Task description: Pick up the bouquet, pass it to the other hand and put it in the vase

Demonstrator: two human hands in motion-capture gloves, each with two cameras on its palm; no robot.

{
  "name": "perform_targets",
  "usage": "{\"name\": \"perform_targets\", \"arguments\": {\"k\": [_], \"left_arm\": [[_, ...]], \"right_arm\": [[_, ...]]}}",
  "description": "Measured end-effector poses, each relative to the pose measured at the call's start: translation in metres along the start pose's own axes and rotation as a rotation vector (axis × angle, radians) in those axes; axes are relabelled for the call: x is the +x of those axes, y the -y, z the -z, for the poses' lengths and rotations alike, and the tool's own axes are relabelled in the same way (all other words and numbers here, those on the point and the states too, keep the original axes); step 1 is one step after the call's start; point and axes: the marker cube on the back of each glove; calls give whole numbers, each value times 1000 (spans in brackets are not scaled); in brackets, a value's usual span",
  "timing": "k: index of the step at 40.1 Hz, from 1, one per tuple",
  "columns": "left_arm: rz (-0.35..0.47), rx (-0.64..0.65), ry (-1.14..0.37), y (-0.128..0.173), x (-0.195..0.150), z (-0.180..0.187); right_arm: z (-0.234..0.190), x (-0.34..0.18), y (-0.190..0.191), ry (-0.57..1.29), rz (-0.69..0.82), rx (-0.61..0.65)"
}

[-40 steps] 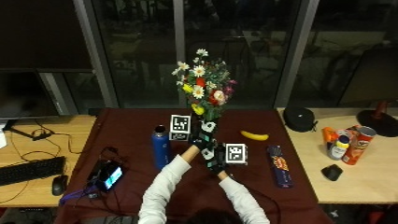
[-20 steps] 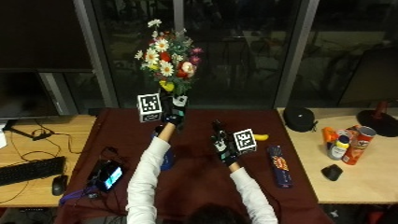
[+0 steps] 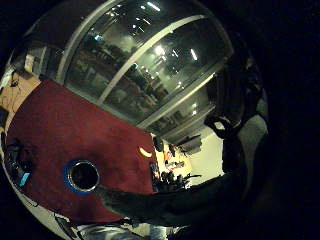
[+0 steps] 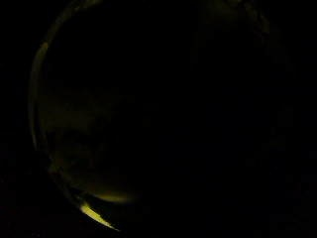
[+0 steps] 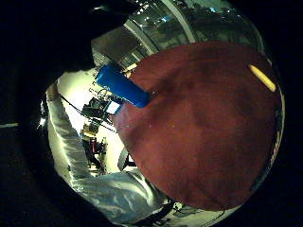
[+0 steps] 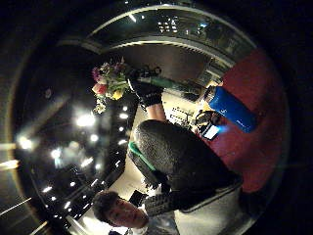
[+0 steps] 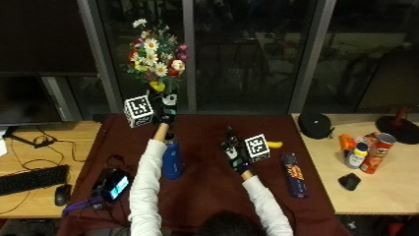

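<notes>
1. The bouquet point(image 7: 156, 54) is now carried only by the left hand point(image 7: 165, 105), whose fingers are curled round the stems; a second ago both hands met at the stems low over the table, so the handover is done.

2. Since then the left arm has gone up and to the left, and the flowers stand upright, high above the far left part of the dark red cloth point(image 7: 209, 191) (the right thumb-side palm view shows the same: a gloved hand around green stems point(image 6: 161, 82), blooms beyond it).

3. The right hand point(image 7: 234, 151) has drawn back towards the middle of the cloth and holds nothing; its fingers point upward, roughly straight, so it reads as released.

4. The blue vase point(image 7: 171, 160) stands upright on the cloth just below the raised left forearm, its round mouth point(image 3: 83, 175) seen from above in the left little-finger-side palm view.

5. By my judgement, only the last step remains: bringing the stem ends down over that mouth and lowering them in (the opening looks narrow, so a tilted bouquet could catch the rim or tip the vase).

6. A banana point(image 7: 274, 144) lies to the right, well apart from the vase.
</notes>
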Motion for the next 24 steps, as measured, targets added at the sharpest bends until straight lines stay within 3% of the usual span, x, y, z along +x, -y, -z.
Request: {"name": "perform_targets", "arguments": {"k": [9, 13, 15, 20, 24], "left_arm": [[65, 9, -19, 3, -30, 3], [86, -38, -13, -1, -58, 4], [113, -116, 13, -8, -80, 6], [224, -473, 61, -53, -150, 21], [249, -531, 151, -88, -197, 40]], "right_arm": [[-2, 12, -3, -6, -25, -15], [0, 17, -2, -21, 72, -28], [1, 22, -5, -32, 48, -37], [9, 53, -15, -57, -88, -45], [14, 62, -22, -68, -143, -42]]}}
